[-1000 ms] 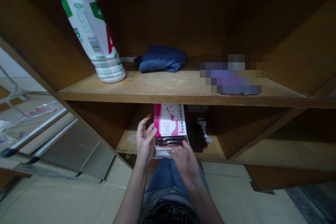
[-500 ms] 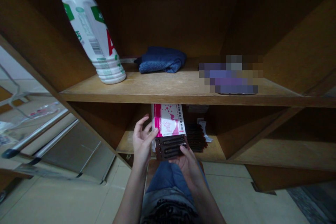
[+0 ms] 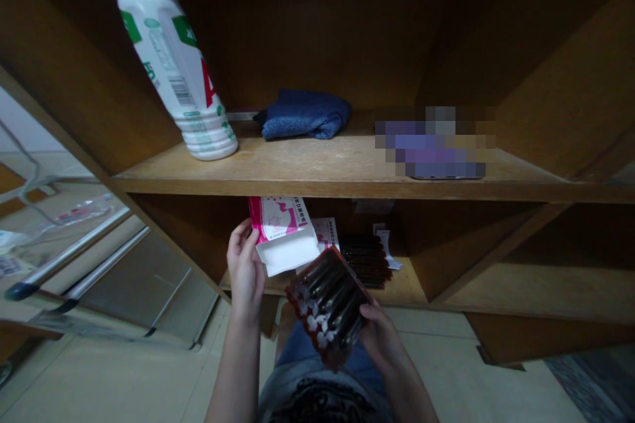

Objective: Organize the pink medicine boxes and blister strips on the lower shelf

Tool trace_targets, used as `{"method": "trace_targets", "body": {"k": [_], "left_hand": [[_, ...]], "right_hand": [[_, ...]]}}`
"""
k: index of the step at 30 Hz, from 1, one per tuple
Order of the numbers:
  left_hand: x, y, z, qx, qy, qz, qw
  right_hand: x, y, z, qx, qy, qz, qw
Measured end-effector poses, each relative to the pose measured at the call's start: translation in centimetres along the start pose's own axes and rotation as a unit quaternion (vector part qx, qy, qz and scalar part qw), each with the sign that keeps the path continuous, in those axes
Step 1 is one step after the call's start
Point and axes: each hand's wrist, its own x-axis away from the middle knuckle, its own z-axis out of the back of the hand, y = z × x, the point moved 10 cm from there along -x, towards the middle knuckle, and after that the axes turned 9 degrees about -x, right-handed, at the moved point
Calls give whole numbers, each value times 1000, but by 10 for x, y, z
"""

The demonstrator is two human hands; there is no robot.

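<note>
My left hand (image 3: 244, 269) grips a pink and white carton (image 3: 282, 232) by its side, in front of the lower shelf (image 3: 397, 287) of a wooden cabinet. The carton's open end faces me. My right hand (image 3: 381, 337) holds a brown plastic tray of dark vials (image 3: 327, 304), tilted and fully out of the carton, just below it. More dark vials (image 3: 367, 258) and a second pink carton (image 3: 326, 231) lie on the lower shelf behind.
On the upper shelf (image 3: 317, 168) stand a white bottle with green and red print (image 3: 171, 59), a folded blue cloth (image 3: 302, 114) and a blurred flat object (image 3: 436, 145). A metal-framed panel (image 3: 84, 264) leans at left over a tiled floor. My knees are below.
My right hand has drawn the vial tray fully out of the carton and lowered it toward me. My left hand has swung the carton to the left.
</note>
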Motion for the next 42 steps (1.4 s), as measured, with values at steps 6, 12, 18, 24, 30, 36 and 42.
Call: {"method": "trace_targets", "body": {"k": [6, 12, 18, 24, 30, 36, 42], "left_hand": [[3, -26, -6, -21, -25, 81, 996], [21, -50, -32, -92, -104, 118, 983], [20, -57, -39, -213, -142, 42, 966], [15, -65, -35, -242, -145, 36, 959], [16, -67, -35, -209, -134, 61, 967], [18, -70, -37, -188, -142, 67, 970], [18, -71, -38, -183, -145, 69, 970]], "right_hand": [[-5, -34, 5, -7, -9, 45, 999], [-25, -57, -16, -11, -10, 100, 995], [-35, -51, -19, -30, -10, 94, 995], [-30, -69, -14, -52, 33, 145, 987], [-17, -115, 15, 6, 138, 283, 949], [-25, -117, 39, 156, 193, 250, 936], [-30, -117, 39, 227, 204, 253, 918]]}}
